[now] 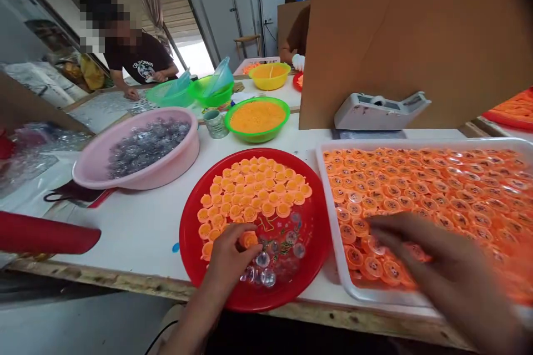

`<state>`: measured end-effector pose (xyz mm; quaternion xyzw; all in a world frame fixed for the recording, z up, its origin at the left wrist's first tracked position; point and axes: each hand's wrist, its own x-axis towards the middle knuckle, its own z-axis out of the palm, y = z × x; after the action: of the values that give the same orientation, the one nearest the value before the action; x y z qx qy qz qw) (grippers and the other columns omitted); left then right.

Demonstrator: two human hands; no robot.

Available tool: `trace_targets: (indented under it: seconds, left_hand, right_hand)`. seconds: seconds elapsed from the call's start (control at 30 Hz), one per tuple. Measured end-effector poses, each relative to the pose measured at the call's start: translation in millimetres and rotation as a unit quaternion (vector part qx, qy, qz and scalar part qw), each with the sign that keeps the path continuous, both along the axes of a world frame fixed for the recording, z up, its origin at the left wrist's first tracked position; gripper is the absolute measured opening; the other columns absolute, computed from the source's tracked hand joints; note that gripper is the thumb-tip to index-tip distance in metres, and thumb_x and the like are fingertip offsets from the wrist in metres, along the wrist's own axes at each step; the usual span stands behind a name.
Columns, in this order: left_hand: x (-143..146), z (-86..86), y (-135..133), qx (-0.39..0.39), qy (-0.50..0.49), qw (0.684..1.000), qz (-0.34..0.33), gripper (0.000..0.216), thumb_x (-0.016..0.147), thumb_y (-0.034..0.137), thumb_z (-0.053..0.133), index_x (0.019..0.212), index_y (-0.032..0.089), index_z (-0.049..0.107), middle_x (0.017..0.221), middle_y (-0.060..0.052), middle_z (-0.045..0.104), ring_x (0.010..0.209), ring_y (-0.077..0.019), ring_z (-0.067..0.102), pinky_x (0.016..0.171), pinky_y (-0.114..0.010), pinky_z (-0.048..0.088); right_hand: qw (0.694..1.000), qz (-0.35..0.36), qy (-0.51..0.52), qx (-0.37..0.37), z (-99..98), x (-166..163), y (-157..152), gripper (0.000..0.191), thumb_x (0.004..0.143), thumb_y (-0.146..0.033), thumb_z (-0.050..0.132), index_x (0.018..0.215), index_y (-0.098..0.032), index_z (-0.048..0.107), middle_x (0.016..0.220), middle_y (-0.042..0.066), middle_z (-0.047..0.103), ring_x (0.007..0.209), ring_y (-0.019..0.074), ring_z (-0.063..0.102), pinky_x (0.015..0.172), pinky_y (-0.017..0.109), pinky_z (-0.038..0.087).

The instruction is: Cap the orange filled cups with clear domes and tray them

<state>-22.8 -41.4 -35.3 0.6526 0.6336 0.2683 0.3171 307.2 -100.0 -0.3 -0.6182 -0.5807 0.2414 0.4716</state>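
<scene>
My left hand (231,258) is closed on a small round orange plastic piece (249,239), above a red round tray (189,216). Rows of similar orange pieces (254,183) fill the far and left part of this tray. Clear faceted plastic domes (267,277) lie loose beside my left fingers. To the right, my right hand (441,266) hovers over a white rectangular tray (333,233), thumb and fingers stretched out and slightly apart, somewhat blurred. Under it are many orange pieces (391,272) with small printed faces and clear covers. I see nothing held in the right hand.
A pink basin (191,144) of clear domes stands at left. Behind are a green bowl (287,116) of orange bits, a glass (215,125) and a yellow bowl (270,83). A tape dispenser (375,113) stands before a cardboard panel (400,39). Two people work across the table.
</scene>
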Motion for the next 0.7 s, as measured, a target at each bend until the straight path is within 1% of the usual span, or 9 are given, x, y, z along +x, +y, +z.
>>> trace_targets:
  seconds: [0.03, 0.1, 0.17, 0.23, 0.33, 0.4, 0.47, 0.57, 0.7]
  left_hand:
    - [2, 0.1, -1, -0.003, -0.018, 1.000, -0.001, 0.026, 0.067, 0.027, 0.076, 0.093, 0.024, 0.074, 0.100, -0.004, 0.073, 0.088, -0.0243, 0.067, 0.078, -0.037, 0.055]
    - [3, 2.3, -3, -0.029, -0.067, 0.997, 0.006, 0.028, 0.065, 0.027, 0.077, 0.092, 0.023, 0.074, 0.103, -0.005, 0.073, 0.094, -0.0257, 0.067, 0.083, -0.038, 0.054]
    - [1, 4.5, -5, -0.090, -0.145, 0.985, 0.016, 0.031, 0.065, 0.029, 0.078, 0.094, 0.021, 0.073, 0.101, -0.006, 0.074, 0.099, -0.0267, 0.067, 0.086, -0.039, 0.054]
    - [-3, 4.7, -7, -0.162, -0.239, 0.957, 0.019, 0.037, 0.066, 0.031, 0.078, 0.100, 0.018, 0.071, 0.097, -0.006, 0.074, 0.098, -0.0265, 0.067, 0.085, -0.038, 0.055]
    - [-8, 1.7, -7, -0.224, -0.339, 0.914, 0.014, 0.050, 0.063, 0.029, 0.081, 0.110, 0.016, 0.068, 0.095, -0.006, 0.074, 0.098, -0.0260, 0.068, 0.084, -0.037, 0.055]
    - [-9, 0.0, -7, -0.235, -0.370, 0.899, 0.005, 0.054, 0.063, 0.028, 0.081, 0.113, 0.016, 0.067, 0.099, -0.006, 0.074, 0.098, -0.0257, 0.067, 0.086, -0.037, 0.054]
    - [-10, 0.4, -6, -0.232, -0.382, 0.895, -0.005, 0.047, 0.065, 0.028, 0.080, 0.109, 0.016, 0.067, 0.098, -0.006, 0.073, 0.097, -0.0247, 0.067, 0.085, -0.036, 0.054]
    - [-12, 4.8, -6, -0.230, -0.374, 0.898, -0.025, 0.027, 0.069, 0.028, 0.076, 0.093, 0.016, 0.068, 0.086, -0.003, 0.070, 0.082, -0.0194, 0.066, 0.073, -0.030, 0.053]
    - [-16, 11.0, -7, -0.232, -0.373, 0.898, -0.003, 0.025, 0.067, 0.023, 0.077, 0.085, 0.018, 0.060, 0.081, 0.002, 0.064, 0.075, -0.0144, 0.061, 0.065, -0.023, 0.049]
  right_hand:
    - [0.998, 0.061, -0.013, 0.022, -5.3, -39, -4, 0.013, 0.082, -0.030, 0.068, 0.094, -0.030, 0.075, 0.087, 0.005, 0.073, 0.075, 0.0232, 0.067, 0.066, 0.035, 0.054]
    - [0.987, 0.159, -0.002, -0.010, -19.6, -104, -4, 0.022, 0.091, -0.021, 0.055, 0.102, -0.029, 0.072, 0.089, 0.004, 0.072, 0.078, 0.0198, 0.068, 0.068, 0.032, 0.055]
    - [0.985, 0.168, 0.016, -0.041, -35.9, -147, 3, 0.025, 0.088, -0.013, 0.053, 0.099, -0.025, 0.071, 0.087, 0.004, 0.072, 0.079, 0.0190, 0.068, 0.069, 0.031, 0.056]
    - [0.984, 0.157, 0.045, -0.078, -49.6, -167, 10, 0.027, 0.082, -0.008, 0.056, 0.098, -0.023, 0.071, 0.087, 0.003, 0.072, 0.081, 0.0198, 0.068, 0.072, 0.032, 0.057]
    - [0.976, 0.157, 0.096, -0.117, -60.2, -176, 16, 0.030, 0.077, -0.005, 0.059, 0.098, -0.023, 0.071, 0.089, 0.003, 0.072, 0.083, 0.0206, 0.069, 0.075, 0.034, 0.058]
    - [0.973, 0.155, 0.117, -0.127, -61.7, -178, 17, 0.028, 0.077, -0.007, 0.060, 0.097, -0.023, 0.072, 0.088, 0.003, 0.073, 0.082, 0.0205, 0.070, 0.075, 0.035, 0.059]
    - [0.971, 0.149, 0.130, -0.134, -60.5, -179, 18, 0.027, 0.078, -0.010, 0.060, 0.098, -0.023, 0.072, 0.090, 0.004, 0.073, 0.083, 0.0206, 0.070, 0.076, 0.034, 0.059]
    - [0.969, 0.158, 0.130, -0.141, -57.2, -176, 21, 0.028, 0.081, -0.012, 0.060, 0.104, -0.023, 0.070, 0.094, 0.004, 0.073, 0.087, 0.0202, 0.070, 0.077, 0.033, 0.058]
    - [0.991, 0.096, -0.002, -0.091, -54.1, -158, 30, 0.022, 0.087, -0.015, 0.054, 0.099, -0.022, 0.070, 0.093, 0.006, 0.071, 0.083, 0.0200, 0.067, 0.074, 0.033, 0.056]
